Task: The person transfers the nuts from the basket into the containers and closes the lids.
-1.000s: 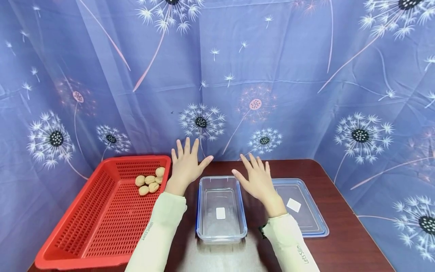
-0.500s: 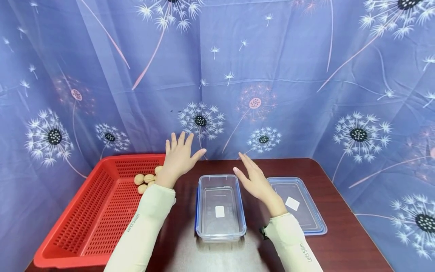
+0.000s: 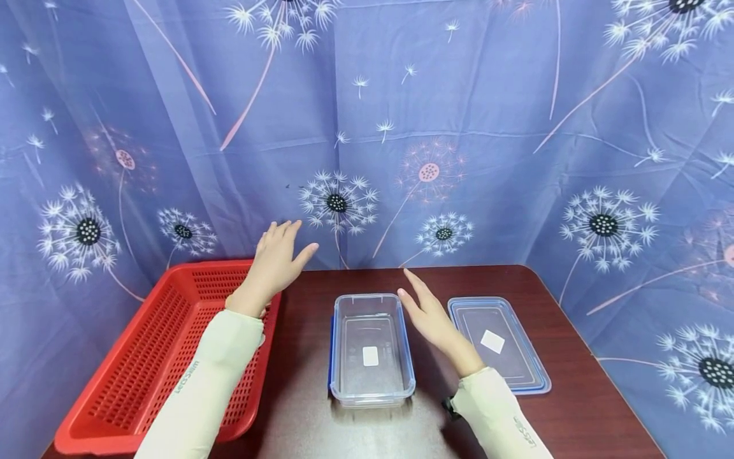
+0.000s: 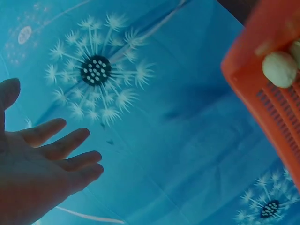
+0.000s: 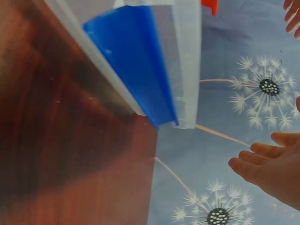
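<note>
My left hand (image 3: 274, 264) hovers with extended fingers over the far right corner of the red plastic basket (image 3: 137, 376), touching nothing. Its wrist hides most of the pale tan, walnut-like pieces in there; one such round piece (image 4: 280, 69) shows in the left wrist view. Nearer the middle stands a clear plastic food container (image 3: 374, 400) with a white label on its bottom. To its right my right hand (image 3: 430, 315) is held in the air, fingers straight and thumb apart, holding nothing. A blue side latch (image 5: 131, 61) of the container fills the top of the right wrist view.
The container's clear lid (image 3: 522, 363), with a blue seal and a white label, lies flat on the right of the dark red-brown table (image 3: 579, 389). A blue dandelion-print curtain (image 3: 504, 127) hangs around the table's back and sides.
My left hand has moved left, from between basket and container to over the basket's corner, covering the tan pieces. My right hand has turned sideways, its fingers closer together.
</note>
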A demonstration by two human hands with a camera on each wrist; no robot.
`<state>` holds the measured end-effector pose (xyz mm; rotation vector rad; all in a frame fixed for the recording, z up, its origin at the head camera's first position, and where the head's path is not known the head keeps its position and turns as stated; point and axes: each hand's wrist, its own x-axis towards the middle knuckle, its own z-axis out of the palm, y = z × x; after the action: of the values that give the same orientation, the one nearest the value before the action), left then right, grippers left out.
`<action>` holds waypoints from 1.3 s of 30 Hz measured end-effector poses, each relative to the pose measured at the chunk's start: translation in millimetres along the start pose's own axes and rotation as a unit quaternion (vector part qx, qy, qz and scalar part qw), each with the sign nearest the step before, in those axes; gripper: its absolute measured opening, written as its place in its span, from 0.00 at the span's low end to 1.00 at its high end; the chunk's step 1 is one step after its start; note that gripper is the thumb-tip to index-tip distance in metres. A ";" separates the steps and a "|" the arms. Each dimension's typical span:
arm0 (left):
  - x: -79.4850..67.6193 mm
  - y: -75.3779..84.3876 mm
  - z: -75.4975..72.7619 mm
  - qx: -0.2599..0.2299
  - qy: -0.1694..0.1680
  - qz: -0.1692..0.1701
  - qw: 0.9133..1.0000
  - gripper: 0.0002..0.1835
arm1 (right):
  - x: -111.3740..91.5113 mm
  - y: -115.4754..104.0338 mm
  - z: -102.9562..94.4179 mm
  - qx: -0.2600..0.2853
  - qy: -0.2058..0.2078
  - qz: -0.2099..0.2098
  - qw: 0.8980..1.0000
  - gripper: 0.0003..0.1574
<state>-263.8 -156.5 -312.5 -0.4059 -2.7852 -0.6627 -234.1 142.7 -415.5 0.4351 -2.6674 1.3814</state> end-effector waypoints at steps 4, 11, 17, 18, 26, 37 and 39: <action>-5.2 -14.9 -7.9 -0.019 0.018 -0.004 1.000 0.34 | -3.4 6.4 3.4 0.012 0.001 0.016 1.000 0.37; -13.2 -44.3 -10.3 -0.049 0.027 -0.029 0.998 0.34 | -11.6 15.7 7.4 0.051 -0.012 0.040 0.998 0.38; -19.8 -68.8 -10.4 -0.085 0.016 -0.066 0.994 0.36 | -15.8 21.4 13.3 0.088 -0.034 0.053 0.994 0.38; -20.5 -73.1 -10.4 -0.092 0.019 -0.071 0.993 0.36 | -16.3 22.1 14.2 0.092 -0.033 0.055 0.994 0.38; -28.7 -115.9 -4.4 -0.159 0.080 -0.106 0.978 0.33 | -23.8 22.5 19.2 0.105 -0.014 0.058 0.993 0.36; -40.1 -157.8 10.2 -0.178 0.142 -0.190 0.955 0.28 | -33.6 28.9 19.5 0.119 -0.031 0.060 0.991 0.37; -42.0 -162.5 12.3 -0.179 0.136 -0.194 0.955 0.27 | -34.8 31.0 19.1 0.115 -0.031 0.059 0.991 0.37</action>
<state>-279.4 -298.9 -400.9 0.1728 -2.4926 -1.2197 -209.4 151.2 -458.7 0.3511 -2.6285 1.7488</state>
